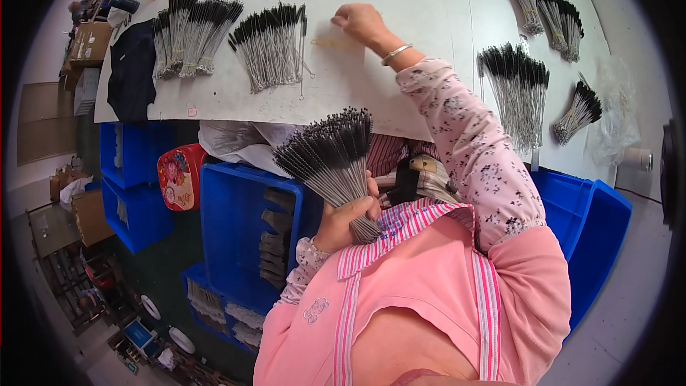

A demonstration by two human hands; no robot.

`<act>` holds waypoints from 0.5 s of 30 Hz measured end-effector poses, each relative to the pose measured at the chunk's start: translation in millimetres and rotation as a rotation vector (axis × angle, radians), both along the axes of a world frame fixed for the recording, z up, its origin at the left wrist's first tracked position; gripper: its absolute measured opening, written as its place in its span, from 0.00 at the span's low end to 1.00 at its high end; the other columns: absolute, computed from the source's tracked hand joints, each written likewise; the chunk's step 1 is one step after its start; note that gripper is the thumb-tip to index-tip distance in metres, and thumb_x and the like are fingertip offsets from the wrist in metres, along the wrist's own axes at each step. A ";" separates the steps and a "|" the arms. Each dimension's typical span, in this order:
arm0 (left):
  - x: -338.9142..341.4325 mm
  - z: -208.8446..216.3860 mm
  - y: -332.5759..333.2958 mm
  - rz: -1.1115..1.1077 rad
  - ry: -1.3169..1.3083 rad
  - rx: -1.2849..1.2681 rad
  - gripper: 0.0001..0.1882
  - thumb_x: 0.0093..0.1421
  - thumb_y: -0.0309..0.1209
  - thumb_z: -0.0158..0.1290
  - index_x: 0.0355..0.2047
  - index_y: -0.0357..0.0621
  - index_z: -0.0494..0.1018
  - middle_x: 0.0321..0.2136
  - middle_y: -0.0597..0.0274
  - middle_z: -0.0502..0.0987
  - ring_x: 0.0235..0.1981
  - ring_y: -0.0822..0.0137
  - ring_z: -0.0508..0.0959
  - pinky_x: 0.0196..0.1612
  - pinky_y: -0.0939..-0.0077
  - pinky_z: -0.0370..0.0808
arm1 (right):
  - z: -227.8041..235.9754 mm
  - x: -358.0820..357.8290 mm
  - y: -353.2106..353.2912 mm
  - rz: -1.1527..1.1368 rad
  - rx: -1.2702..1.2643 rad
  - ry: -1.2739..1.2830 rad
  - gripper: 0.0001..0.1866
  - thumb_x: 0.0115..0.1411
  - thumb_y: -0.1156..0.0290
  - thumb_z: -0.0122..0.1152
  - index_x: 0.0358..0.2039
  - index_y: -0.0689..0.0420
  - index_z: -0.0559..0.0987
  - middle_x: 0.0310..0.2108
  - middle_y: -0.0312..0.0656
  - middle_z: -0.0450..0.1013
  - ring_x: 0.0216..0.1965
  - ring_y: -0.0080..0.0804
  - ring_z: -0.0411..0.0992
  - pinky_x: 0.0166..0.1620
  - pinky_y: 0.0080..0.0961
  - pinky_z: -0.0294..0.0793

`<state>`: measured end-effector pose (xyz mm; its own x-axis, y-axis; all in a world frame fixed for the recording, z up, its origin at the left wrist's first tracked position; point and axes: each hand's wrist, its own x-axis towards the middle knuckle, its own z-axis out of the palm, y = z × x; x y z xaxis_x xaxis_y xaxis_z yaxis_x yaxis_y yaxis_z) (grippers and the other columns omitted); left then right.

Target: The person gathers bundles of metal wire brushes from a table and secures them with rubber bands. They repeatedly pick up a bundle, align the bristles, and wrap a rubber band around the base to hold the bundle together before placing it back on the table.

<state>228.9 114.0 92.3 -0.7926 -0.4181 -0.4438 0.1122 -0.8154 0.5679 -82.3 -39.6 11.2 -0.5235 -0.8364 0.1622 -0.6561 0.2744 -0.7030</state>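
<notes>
My left hand is closed round the wire stems of a thick bundle of tube brushes, held against my chest with the black bristle ends fanned up and outward. Stretched out over the white table, my right hand has its fingers pinched together; what they hold, if anything, is too small to make out. Just below that hand lie some thin yellowish rubber bands, slightly blurred. Left of them a loose row of tube brushes is spread on the table, with one or two lying apart at its right end.
Banded brush bundles stand at the table's left beside a dark cloth. More brushes lie at the right, near clear plastic. Blue crates sit below the table edge, next to a red bag.
</notes>
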 end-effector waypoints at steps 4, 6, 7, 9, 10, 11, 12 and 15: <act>3.2 -11.0 -2.5 -0.103 -0.077 -0.070 0.25 0.51 0.19 0.52 0.51 0.36 0.62 0.33 0.57 0.72 0.29 0.64 0.73 0.38 0.68 0.72 | 18.0 -12.6 61.2 -0.072 -0.173 -0.215 0.12 0.54 0.62 0.61 0.31 0.57 0.82 0.29 0.47 0.77 0.31 0.43 0.75 0.35 0.32 0.74; 0.4 -7.9 0.1 -0.120 -0.127 -0.022 0.26 0.50 0.18 0.52 0.51 0.34 0.61 0.32 0.56 0.72 0.30 0.64 0.74 0.40 0.67 0.73 | 23.0 -1.4 115.8 -0.163 -0.129 0.012 0.11 0.52 0.62 0.63 0.27 0.57 0.81 0.27 0.44 0.76 0.29 0.40 0.74 0.35 0.31 0.72; -1.3 -10.2 -0.8 -0.153 -0.131 -0.015 0.26 0.50 0.18 0.52 0.51 0.35 0.61 0.31 0.56 0.72 0.30 0.64 0.74 0.41 0.67 0.73 | 18.5 -0.9 150.9 -0.193 -0.133 0.309 0.10 0.50 0.62 0.65 0.27 0.54 0.80 0.29 0.40 0.76 0.35 0.37 0.74 0.44 0.34 0.67; -3.8 -14.5 -2.0 -0.193 -0.141 0.004 0.25 0.50 0.18 0.52 0.50 0.34 0.62 0.31 0.57 0.72 0.30 0.65 0.74 0.41 0.67 0.73 | 25.0 3.0 210.9 -0.340 -0.085 0.676 0.20 0.45 0.59 0.68 0.37 0.55 0.78 0.43 0.37 0.73 0.51 0.39 0.66 0.56 0.42 0.52; -8.4 -13.6 -3.4 -0.238 -0.153 0.007 0.24 0.49 0.18 0.52 0.48 0.34 0.64 0.31 0.57 0.73 0.30 0.65 0.74 0.41 0.68 0.73 | 23.7 1.8 240.2 -0.418 0.026 0.722 0.26 0.46 0.55 0.68 0.44 0.55 0.76 0.50 0.39 0.70 0.58 0.41 0.60 0.61 0.48 0.43; -12.2 -10.7 -4.7 -0.278 -0.171 0.008 0.22 0.49 0.18 0.52 0.47 0.34 0.65 0.31 0.57 0.73 0.30 0.65 0.75 0.41 0.68 0.73 | 24.6 2.1 265.1 -0.468 0.117 0.743 0.28 0.47 0.53 0.66 0.46 0.55 0.75 0.53 0.39 0.68 0.61 0.41 0.57 0.62 0.50 0.39; -15.4 -8.9 -6.0 -0.316 -0.187 0.003 0.21 0.49 0.19 0.52 0.46 0.34 0.66 0.31 0.57 0.73 0.30 0.65 0.75 0.41 0.69 0.74 | 24.1 1.5 284.2 -0.519 0.203 0.763 0.31 0.48 0.51 0.65 0.49 0.55 0.74 0.55 0.39 0.66 0.63 0.41 0.54 0.63 0.52 0.34; -26.9 -5.4 -8.7 -0.461 -0.233 -0.076 0.15 0.48 0.18 0.53 0.39 0.35 0.71 0.30 0.60 0.75 0.32 0.68 0.76 0.40 0.75 0.73 | 2.3 -6.9 321.3 -0.536 0.279 0.701 0.32 0.51 0.50 0.61 0.53 0.53 0.71 0.60 0.37 0.61 0.65 0.41 0.49 0.63 0.56 0.29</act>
